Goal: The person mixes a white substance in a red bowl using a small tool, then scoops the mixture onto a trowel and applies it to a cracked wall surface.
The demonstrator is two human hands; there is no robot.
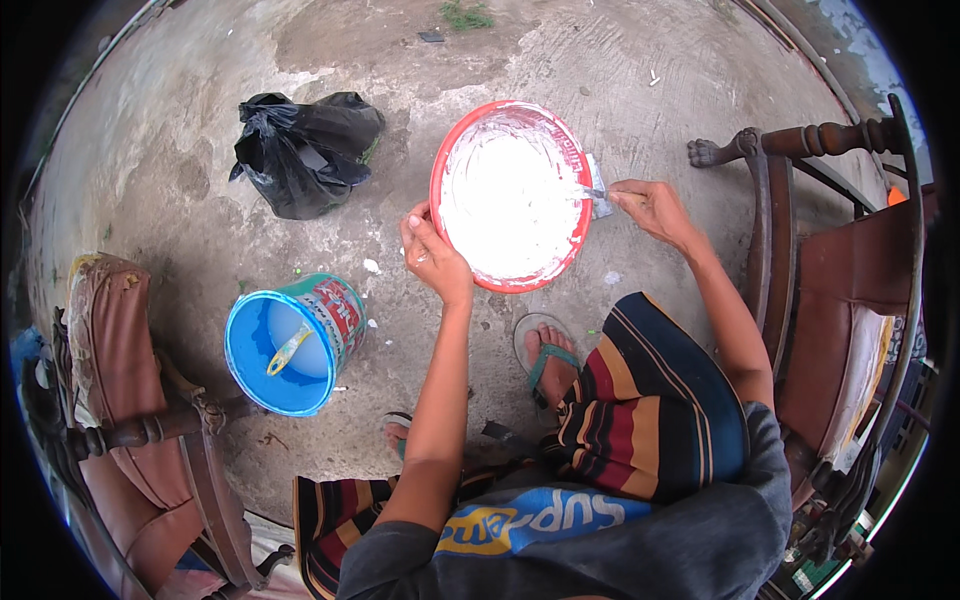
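A round red basin (437, 190) holds a bright white paste, smeared up its inner wall. My left hand (436, 258) is closed on its near-left rim, thumb on the outside. At the basin's right rim, my right hand (652, 208) grips the handle of a scraper (592, 193). Its flat metal blade reaches over the rim, and its tip is lost in the white glare. Some pale, flat material (601, 172) shows beneath the basin on the right.
A blue bucket (236, 345) with cloudy liquid and a yellow-handled brush (289, 347) stands at left. Beyond it lies a black plastic bag (305, 150). Wooden chairs with brown padding flank me, one at left (145, 430), one at right (840, 270). White specks dot the concrete floor (340, 45).
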